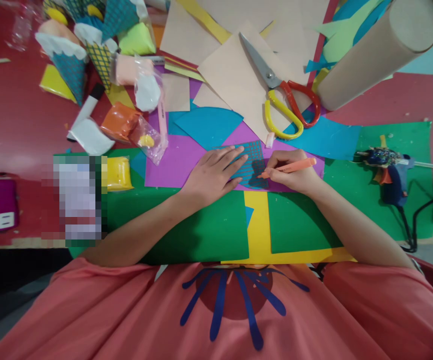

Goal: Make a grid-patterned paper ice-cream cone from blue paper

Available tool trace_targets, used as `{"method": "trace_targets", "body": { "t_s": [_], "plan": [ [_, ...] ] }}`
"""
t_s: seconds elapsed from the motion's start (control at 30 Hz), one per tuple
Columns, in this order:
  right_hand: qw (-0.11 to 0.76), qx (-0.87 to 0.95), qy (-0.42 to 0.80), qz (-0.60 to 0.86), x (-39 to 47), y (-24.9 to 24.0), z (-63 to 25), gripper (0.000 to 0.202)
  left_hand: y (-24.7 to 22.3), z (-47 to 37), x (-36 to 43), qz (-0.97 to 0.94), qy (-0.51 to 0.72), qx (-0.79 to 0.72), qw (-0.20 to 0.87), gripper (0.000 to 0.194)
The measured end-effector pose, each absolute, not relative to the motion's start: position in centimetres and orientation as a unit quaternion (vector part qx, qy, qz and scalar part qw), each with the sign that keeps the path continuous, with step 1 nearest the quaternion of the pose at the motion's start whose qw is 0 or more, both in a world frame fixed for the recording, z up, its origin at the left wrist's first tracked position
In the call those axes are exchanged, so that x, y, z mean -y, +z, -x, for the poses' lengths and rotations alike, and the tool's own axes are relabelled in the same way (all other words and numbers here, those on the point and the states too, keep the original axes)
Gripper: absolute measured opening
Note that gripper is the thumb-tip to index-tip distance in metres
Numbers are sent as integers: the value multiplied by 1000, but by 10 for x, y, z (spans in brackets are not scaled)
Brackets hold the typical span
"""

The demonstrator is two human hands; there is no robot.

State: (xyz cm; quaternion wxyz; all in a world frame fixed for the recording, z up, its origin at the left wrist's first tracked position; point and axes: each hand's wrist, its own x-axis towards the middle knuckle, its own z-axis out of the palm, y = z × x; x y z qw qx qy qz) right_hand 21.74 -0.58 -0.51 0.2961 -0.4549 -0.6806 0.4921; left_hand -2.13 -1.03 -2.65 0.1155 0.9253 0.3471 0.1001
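Observation:
My left hand lies flat with its fingers stretched over a piece of blue paper that bears a grid of lines. In my right hand is an orange marker, its tip at the lower right part of the gridded paper. Under the blue piece is a purple sheet. A small pinkish cap lies just above my right hand. Plain blue paper cut like a fan is above my left hand.
Scissors with red and yellow handles lie on beige paper. A cardboard-coloured roll is at the upper right, a glue gun below it. Paper cones and packets of clay are at the left, on the red table.

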Motion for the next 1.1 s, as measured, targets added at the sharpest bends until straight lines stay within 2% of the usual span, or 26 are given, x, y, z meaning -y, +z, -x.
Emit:
{"method": "trace_targets", "body": {
  "t_s": [0.33,0.63,0.9,1.1],
  "plan": [
    [282,686,496,452,5,-5,-219,25,-27,22,10,-921,98,-352,133,50],
    [279,686,501,448,6,-4,-219,22,-26,21,10,-920,96,-353,137,51],
    [268,681,507,455,7,-4,-219,19,-27,21,11,-928,100,-346,97,50],
    [259,688,509,447,7,-5,-219,24,-28,21,10,-928,103,-343,101,50]
  ]
}}
